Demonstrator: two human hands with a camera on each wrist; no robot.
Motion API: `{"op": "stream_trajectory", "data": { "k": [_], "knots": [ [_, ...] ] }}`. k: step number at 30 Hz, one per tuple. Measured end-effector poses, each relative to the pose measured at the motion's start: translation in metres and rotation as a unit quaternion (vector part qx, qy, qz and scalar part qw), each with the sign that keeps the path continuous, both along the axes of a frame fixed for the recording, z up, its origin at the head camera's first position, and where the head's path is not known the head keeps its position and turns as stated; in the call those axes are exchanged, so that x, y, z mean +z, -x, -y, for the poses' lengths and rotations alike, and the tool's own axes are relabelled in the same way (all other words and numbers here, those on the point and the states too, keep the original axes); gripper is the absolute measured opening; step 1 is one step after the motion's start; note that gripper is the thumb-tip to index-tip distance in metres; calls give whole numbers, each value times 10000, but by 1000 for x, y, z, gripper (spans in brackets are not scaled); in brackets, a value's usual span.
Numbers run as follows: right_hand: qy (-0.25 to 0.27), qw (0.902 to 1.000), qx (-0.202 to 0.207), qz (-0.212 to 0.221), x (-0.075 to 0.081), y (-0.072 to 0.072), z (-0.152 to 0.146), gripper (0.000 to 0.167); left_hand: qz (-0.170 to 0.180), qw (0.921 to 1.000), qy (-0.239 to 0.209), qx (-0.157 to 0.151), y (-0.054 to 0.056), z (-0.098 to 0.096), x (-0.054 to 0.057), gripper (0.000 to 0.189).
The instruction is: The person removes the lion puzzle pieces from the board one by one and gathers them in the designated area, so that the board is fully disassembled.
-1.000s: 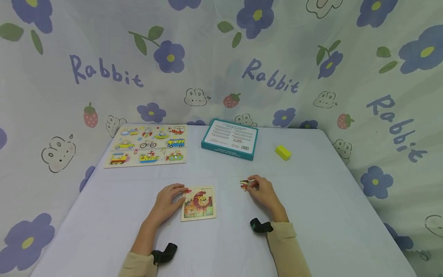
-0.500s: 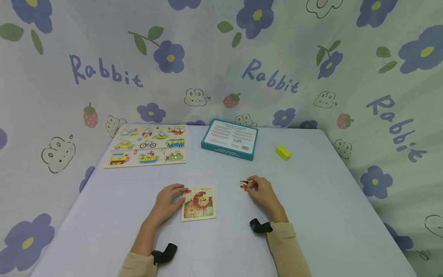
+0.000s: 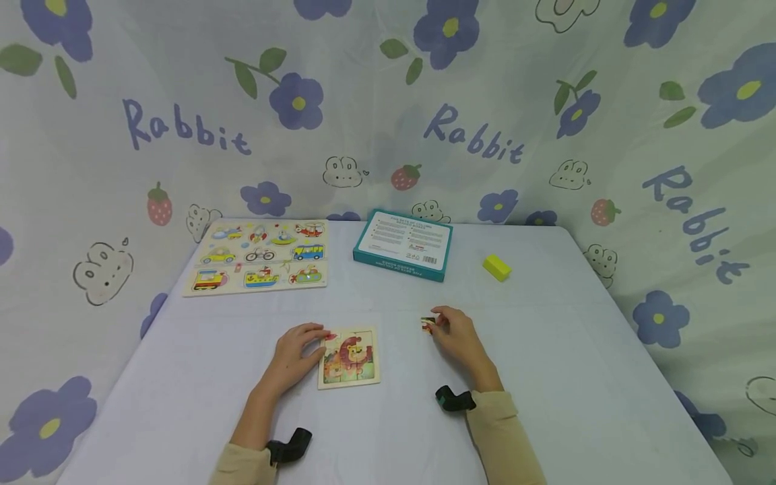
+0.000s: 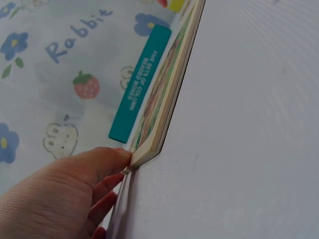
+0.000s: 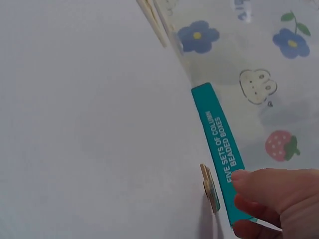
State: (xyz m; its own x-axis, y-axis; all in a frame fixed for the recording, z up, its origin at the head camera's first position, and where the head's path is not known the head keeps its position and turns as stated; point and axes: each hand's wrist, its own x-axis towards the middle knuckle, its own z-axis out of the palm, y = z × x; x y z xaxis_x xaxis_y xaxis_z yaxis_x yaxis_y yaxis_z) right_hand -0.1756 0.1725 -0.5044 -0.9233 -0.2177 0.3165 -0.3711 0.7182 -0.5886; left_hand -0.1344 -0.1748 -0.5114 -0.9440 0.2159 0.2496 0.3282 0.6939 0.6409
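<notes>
A small square jigsaw puzzle [image 3: 351,360] with a lion picture lies in a pale wooden frame at the middle front. My left hand [image 3: 296,351] holds its left side, index finger over the far corner and thumb at the edge. In the left wrist view the thumb [image 4: 109,159] meets the corner of the wooden frame [image 4: 169,104], with the other fingers bent behind. To the right, a small jigsaw piece [image 3: 427,323] lies near the fingers of my right hand [image 3: 459,339]. The right wrist view shows a gap between that jigsaw piece [image 5: 209,186] and the loosely bent fingers.
At the back left lies a vehicle peg puzzle board [image 3: 257,259]. A teal and white box [image 3: 400,246] stands at the back middle, and a yellow block [image 3: 497,267] sits right of it. White cloth covers the table [image 3: 576,377]; a printed curtain [image 3: 364,121] hangs behind.
My right hand has shifted slightly left, its thumb overlapping more of the small piece. The left hand and lion puzzle stay in place.
</notes>
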Motion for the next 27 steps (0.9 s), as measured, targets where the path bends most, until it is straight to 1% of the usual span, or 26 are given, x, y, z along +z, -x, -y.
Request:
{"op": "stream_trajectory", "data": {
  "k": [4, 6, 11, 14, 19, 24, 27],
  "knots": [
    [-105, 9992, 216, -316, 3, -3, 12, 25, -22, 10000, 18, -12, 0, 0, 0, 31],
    [-180, 9988, 325, -332, 2, -5, 18, 24, -18, 10000, 0, -16, 0, 1, -1, 30],
    [-248, 9973, 655, -215, 0, -11, 35, 25, 57, 10000, -73, -25, 0, 2, -5, 30],
    [-286, 9941, 956, -424, -2, -14, 45, 25, 27, 9999, -121, -18, 0, 2, -7, 29],
    [-128, 9833, 1595, -871, -3, -18, 59, 23, -122, 9998, -158, -25, -1, 1, -8, 29],
    [28, 9730, 2057, -1050, -3, -25, 74, 20, -85, 9999, -115, -12, -1, 1, -6, 30],
    [233, 9654, 2321, -1165, -4, -27, 83, 18, -49, 10000, -36, -26, -1, 1, -4, 31]
  ]
}}
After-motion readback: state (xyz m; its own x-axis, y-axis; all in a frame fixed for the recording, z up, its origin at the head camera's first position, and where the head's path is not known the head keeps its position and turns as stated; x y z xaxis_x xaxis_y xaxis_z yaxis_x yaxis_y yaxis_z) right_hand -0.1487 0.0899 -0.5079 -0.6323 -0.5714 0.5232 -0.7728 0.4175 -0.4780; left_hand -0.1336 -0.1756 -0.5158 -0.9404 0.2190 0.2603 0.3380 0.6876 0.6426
